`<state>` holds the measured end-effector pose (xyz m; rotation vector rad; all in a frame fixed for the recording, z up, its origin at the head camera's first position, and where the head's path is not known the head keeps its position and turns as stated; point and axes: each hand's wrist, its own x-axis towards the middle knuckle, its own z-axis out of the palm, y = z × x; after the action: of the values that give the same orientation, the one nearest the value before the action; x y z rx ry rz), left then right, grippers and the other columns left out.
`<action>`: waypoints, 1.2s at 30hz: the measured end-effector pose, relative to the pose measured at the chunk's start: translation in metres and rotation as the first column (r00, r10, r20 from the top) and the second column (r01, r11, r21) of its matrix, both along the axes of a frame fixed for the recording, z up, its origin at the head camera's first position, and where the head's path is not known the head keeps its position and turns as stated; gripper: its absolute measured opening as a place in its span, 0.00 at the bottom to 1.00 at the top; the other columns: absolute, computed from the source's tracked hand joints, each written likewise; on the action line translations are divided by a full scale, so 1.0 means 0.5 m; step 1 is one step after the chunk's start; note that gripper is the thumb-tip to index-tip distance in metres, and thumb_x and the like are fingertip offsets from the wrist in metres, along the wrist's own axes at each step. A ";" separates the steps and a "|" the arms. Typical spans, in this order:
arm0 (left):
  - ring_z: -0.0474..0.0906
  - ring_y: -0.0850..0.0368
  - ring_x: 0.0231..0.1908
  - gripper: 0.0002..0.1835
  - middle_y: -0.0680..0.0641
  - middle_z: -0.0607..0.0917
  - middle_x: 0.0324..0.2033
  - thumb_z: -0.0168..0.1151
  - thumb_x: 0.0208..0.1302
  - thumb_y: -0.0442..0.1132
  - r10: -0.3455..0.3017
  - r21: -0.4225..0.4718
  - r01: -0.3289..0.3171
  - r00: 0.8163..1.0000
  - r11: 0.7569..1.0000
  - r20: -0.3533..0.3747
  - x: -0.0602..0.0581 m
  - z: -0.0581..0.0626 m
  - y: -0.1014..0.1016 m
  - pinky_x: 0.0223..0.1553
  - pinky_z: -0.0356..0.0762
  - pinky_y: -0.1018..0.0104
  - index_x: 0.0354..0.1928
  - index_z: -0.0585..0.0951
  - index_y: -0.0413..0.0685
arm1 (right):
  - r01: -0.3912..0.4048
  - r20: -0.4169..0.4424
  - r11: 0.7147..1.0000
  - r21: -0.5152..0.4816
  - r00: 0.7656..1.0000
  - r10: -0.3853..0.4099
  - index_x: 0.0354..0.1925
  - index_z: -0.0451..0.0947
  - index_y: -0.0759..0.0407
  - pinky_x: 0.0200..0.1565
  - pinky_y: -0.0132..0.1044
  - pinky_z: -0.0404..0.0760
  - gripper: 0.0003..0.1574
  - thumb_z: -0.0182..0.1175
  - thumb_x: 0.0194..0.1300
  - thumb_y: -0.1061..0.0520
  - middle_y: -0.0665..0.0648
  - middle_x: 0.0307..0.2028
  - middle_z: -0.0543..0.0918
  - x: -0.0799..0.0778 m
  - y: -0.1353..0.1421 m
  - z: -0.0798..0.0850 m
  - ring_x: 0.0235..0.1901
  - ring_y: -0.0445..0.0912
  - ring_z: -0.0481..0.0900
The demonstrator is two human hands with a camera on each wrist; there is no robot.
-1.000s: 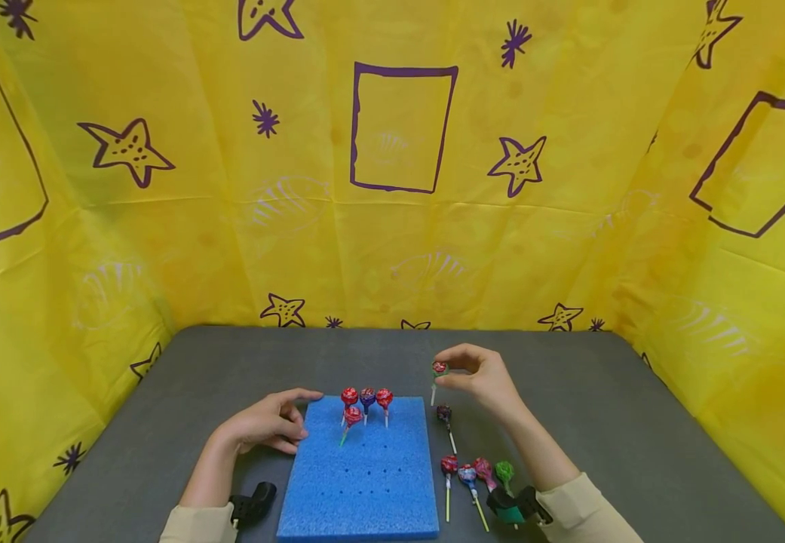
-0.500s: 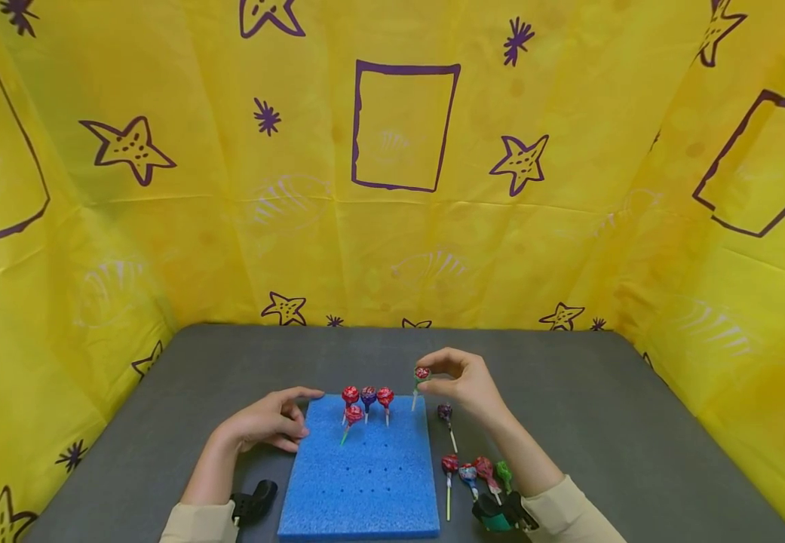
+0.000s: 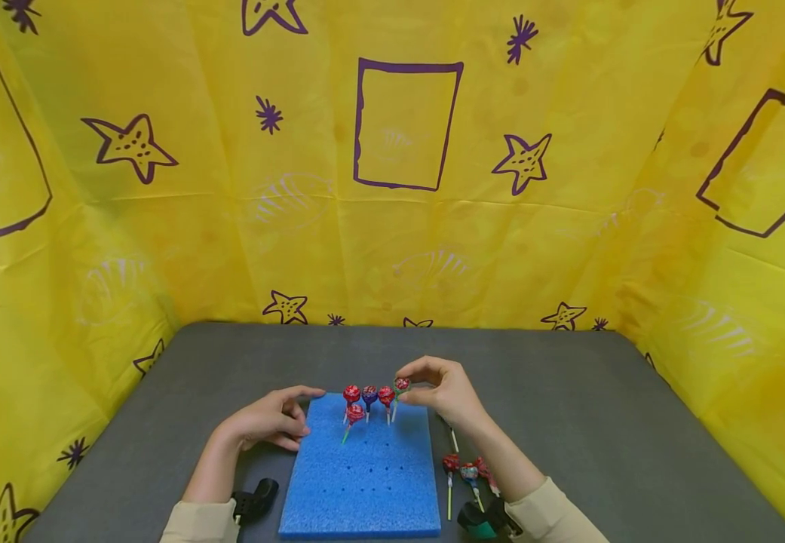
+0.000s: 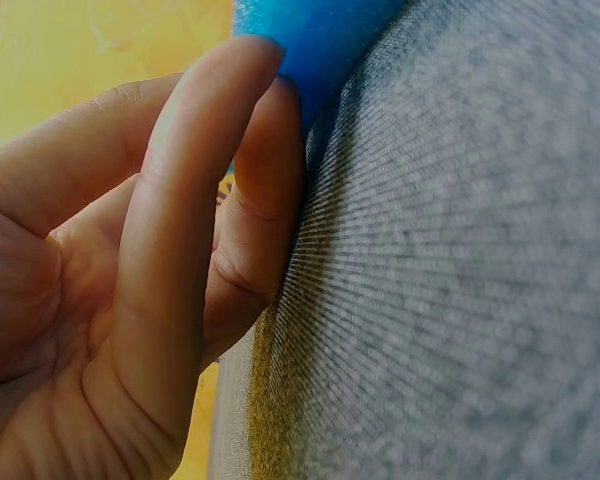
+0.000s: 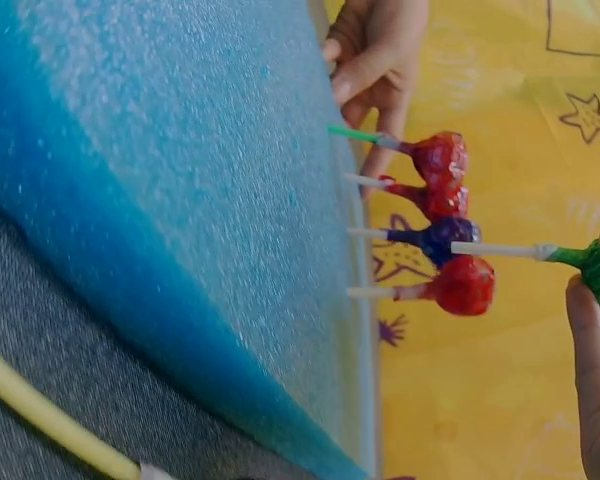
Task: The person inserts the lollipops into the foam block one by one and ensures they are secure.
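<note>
Right hand [image 3: 448, 388], pinching green lollipop [image 3: 402, 384], has reached standing lollipops [image 3: 369, 394]; stick [image 5: 495, 250] not yet in blue foam [image 3: 365, 513]. Left hand [image 3: 272, 420] loosely touches foam.

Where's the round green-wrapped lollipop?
Head view: the green lollipop is pinched in the right grip, above the far end of the blue foam board, just right of a round red lollipop.

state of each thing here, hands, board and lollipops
Blue rectangular foam board: flat on the dark grey table
Green-wrapped round lollipop, white stick: held, tip free
Three red-wrapped lollipops: standing in the board
Purple-wrapped lollipop: likewise
Loose wrapped lollipops: lying on the table, partly hidden
Right hand: pinching the green-wrapped lollipop
Left hand: touching the board's left edge
</note>
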<state>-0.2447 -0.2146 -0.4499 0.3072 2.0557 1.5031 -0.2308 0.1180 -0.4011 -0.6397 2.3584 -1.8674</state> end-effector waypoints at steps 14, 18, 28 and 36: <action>0.80 0.56 0.32 0.38 0.45 0.78 0.32 0.64 0.63 0.33 0.008 0.000 -0.008 1.000 1.000 0.014 -0.001 0.000 0.000 0.32 0.88 0.62 0.73 0.62 0.42 | -0.047 0.051 0.999 -0.017 0.998 0.048 0.46 0.83 0.65 0.43 0.32 0.86 0.18 0.70 0.56 0.65 0.68 0.48 0.84 0.000 -0.034 -0.020 0.45 0.44 0.84; 0.80 0.56 0.32 0.37 0.45 0.78 0.32 0.64 0.63 0.32 0.014 -0.007 -0.014 1.000 1.000 0.015 -0.001 0.000 0.001 0.32 0.88 0.62 0.73 0.62 0.43 | -0.051 0.047 0.999 -0.014 0.998 0.051 0.45 0.84 0.64 0.42 0.32 0.86 0.17 0.71 0.55 0.65 0.67 0.47 0.85 0.001 -0.042 -0.023 0.44 0.43 0.84; 0.80 0.56 0.32 0.38 0.44 0.78 0.32 0.65 0.62 0.32 0.015 -0.005 -0.015 1.000 1.000 0.014 -0.002 -0.002 0.001 0.32 0.88 0.62 0.73 0.62 0.42 | -0.078 0.067 0.997 0.000 0.995 0.078 0.44 0.85 0.60 0.39 0.33 0.86 0.16 0.71 0.55 0.65 0.64 0.47 0.86 0.007 -0.057 -0.028 0.40 0.40 0.84; 0.81 0.56 0.32 0.37 0.44 0.78 0.32 0.65 0.62 0.32 0.009 -0.002 -0.009 1.000 1.000 0.009 -0.002 -0.003 0.001 0.32 0.88 0.62 0.73 0.62 0.42 | -0.076 0.049 0.997 0.024 0.996 0.075 0.41 0.85 0.61 0.39 0.31 0.85 0.15 0.72 0.52 0.66 0.65 0.44 0.86 0.002 -0.066 -0.045 0.40 0.42 0.83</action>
<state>-0.2457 -0.2142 -0.4513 0.2902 2.0545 1.5052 -0.2296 0.0849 -0.4237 -0.6643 2.2920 -1.7977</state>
